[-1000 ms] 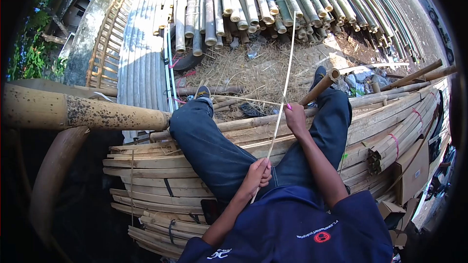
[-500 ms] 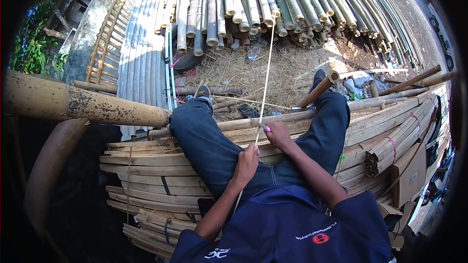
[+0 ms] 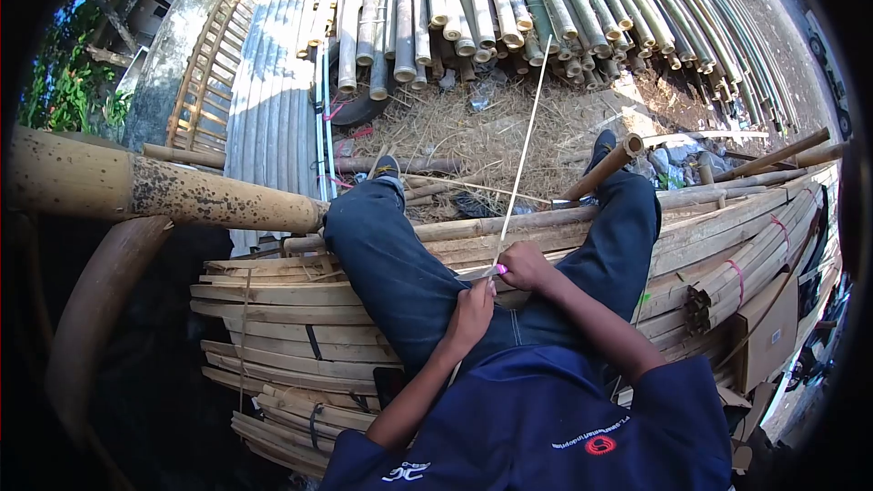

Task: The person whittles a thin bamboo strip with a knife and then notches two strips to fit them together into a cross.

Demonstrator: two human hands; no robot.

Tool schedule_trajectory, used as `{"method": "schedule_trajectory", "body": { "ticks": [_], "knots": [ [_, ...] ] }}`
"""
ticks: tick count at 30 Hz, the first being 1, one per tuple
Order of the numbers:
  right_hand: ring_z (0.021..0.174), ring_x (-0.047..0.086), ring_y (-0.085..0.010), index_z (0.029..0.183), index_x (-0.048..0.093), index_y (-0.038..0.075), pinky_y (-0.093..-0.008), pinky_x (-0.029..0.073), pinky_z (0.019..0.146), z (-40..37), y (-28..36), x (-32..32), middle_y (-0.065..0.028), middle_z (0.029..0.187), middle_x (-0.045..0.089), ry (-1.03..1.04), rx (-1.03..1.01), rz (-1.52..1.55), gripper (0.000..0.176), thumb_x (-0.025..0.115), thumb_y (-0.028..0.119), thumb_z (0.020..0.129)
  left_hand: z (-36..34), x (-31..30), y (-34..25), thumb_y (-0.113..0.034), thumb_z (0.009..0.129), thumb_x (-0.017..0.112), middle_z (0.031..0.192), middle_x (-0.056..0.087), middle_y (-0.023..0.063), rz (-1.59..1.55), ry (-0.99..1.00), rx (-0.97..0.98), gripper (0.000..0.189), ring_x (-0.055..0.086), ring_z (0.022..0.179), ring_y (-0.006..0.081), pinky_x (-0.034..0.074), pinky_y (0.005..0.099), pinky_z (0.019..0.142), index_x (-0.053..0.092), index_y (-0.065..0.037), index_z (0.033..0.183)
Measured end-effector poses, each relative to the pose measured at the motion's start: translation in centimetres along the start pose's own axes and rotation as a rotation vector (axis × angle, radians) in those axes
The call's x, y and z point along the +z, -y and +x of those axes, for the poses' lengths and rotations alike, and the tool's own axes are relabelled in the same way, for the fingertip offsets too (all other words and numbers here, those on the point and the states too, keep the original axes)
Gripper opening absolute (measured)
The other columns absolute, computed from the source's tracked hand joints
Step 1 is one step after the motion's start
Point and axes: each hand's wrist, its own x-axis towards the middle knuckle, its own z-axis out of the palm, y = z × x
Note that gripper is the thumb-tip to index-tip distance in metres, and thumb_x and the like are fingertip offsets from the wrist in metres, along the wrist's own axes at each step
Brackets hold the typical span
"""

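A long, thin bamboo strip (image 3: 523, 159) slants up and away from my lap, its far end near the bamboo pile. My left hand (image 3: 473, 314) is closed around the strip's lower part, in front of my shirt. My right hand (image 3: 525, 267) is closed on the pink handle of a knife (image 3: 479, 274). The blade points left and lies across the strip, just above my left fingers. Both hands are close together between my thighs. Whether the blade's edge is cutting into the strip is too small to tell.
Many bamboo poles (image 3: 455, 9) lie stacked ahead. Split bamboo slats (image 3: 291, 314) form the pile under me. A thick bamboo pole (image 3: 182, 191) juts in from the left, and a shorter bamboo piece (image 3: 605, 168) sticks up by my right foot. A cardboard box (image 3: 768, 332) stands at right.
My right hand and the knife have come down the strip toward my left hand. My left hand has shifted slightly right, and the strip's far end has swung right.
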Motion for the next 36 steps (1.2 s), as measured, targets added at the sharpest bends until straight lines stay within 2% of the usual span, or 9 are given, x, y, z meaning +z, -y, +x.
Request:
{"method": "schedule_trajectory", "body": {
  "ticks": [6,10,12,15,17,24,28,30,36],
  "knots": [
    [0.065,0.059,-0.0389,0.064,0.060,0.005,-0.0502,0.045,0.059,0.9,-0.6,0.1,-0.0176,0.064,0.059,-0.067,0.171,0.005,0.022,0.055,0.025,0.072,0.5,-0.4,-0.6,-0.015,0.097,0.042,0.057,0.051,0.0185,0.044,0.009,-0.051,0.023,0.058,0.056,0.0356,0.042,0.0414,0.052,0.049,0.002,0.083],
    [0.068,0.059,-0.0449,0.071,0.063,-0.003,-0.0534,0.045,0.066,1.8,-6.0,-2.8,-0.0262,0.071,0.061,-0.405,0.892,0.201,0.033,0.052,0.027,0.081,-2.1,-0.3,-2.8,-0.014,0.097,0.042,0.055,0.050,0.0186,-0.012,0.111,-0.028,0.024,0.057,0.052,0.0342,0.041,0.0419,0.051,0.048,0.002,0.081],
    [0.064,0.059,-0.0411,0.068,0.061,-0.003,-0.0505,0.045,0.062,1.3,-6.2,-2.1,-0.0229,0.067,0.061,-0.385,0.765,0.268,0.034,0.052,0.027,0.083,-2.0,-0.7,-1.8,-0.017,0.098,0.040,0.052,0.046,0.0109,0.001,0.111,0.008,0.025,0.050,0.044,0.0222,0.038,0.0352,0.043,0.049,0.000,0.082],
    [0.052,0.054,-0.0287,0.065,0.059,-0.002,-0.0415,0.040,0.051,1.3,-6.2,0.0,-0.0126,0.056,0.056,-0.313,0.529,0.524,0.036,0.051,0.026,0.086,-0.7,-1.9,-2.7,-0.026,0.102,0.034,0.057,0.033,-0.0059,-0.524,0.231,-0.467,0.029,0.027,0.044,0.0011,0.021,0.0174,0.037,0.051,-0.004,0.094],
    [0.041,0.032,-0.0059,0.071,0.057,0.003,-0.0251,0.023,0.039,1.5,-4.5,0.6,0.0059,0.049,0.035,-0.204,0.564,1.236,0.028,0.049,0.022,0.090,0.0,-2.0,-2.3,-0.027,0.102,0.035,0.057,0.033,-0.0053,-0.678,0.273,-0.543,0.029,0.026,0.043,0.0016,0.021,0.0173,0.037,0.050,-0.004,0.096],
    [0.040,0.023,-0.0026,0.086,0.058,0.003,-0.0211,0.016,0.039,1.3,-2.9,-2.0,0.0092,0.050,0.025,-0.174,0.365,1.887,0.020,0.051,0.022,0.088,1.3,-2.3,-1.3,-0.028,0.101,0.038,0.060,0.031,-0.0045,-1.077,0.304,-0.671,0.023,0.024,0.043,0.0023,0.022,0.0158,0.038,0.046,-0.008,0.093],
    [0.040,0.028,-0.0054,0.076,0.058,0.003,-0.0247,0.021,0.039,1.4,-3.1,-1.3,0.0072,0.049,0.032,-0.176,0.425,1.587,0.023,0.053,0.022,0.088,2.1,-2.5,-0.8,-0.030,0.101,0.039,0.057,0.028,-0.0054,-1.272,0.310,-0.739,0.024,0.021,0.042,0.0023,0.018,0.0162,0.036,0.043,-0.010,0.086],
    [0.042,0.036,-0.0104,0.065,0.055,0.001,-0.0304,0.030,0.042,1.1,-2.6,-0.3,-0.0002,0.049,0.038,-0.203,0.365,0.800,0.030,0.056,0.023,0.085,2.2,-2.5,-0.7,-0.031,0.100,0.040,0.055,0.027,-0.0059,-1.283,0.342,-0.730,0.026,0.020,0.042,0.0023,0.017,0.0164,0.035,0.043,-0.011,0.084],
    [0.067,0.057,-0.0412,0.064,0.059,0.001,-0.0501,0.044,0.062,0.7,-0.7,-0.2,-0.0224,0.066,0.058,-0.070,0.038,0.292,0.031,0.058,0.030,0.075,2.0,-2.0,-0.5,-0.034,0.100,0.038,0.052,0.023,-0.0067,-1.280,0.376,-0.736,0.029,0.019,0.041,0.0020,0.014,0.0172,0.034,0.041,-0.013,0.081]
  ]
}}
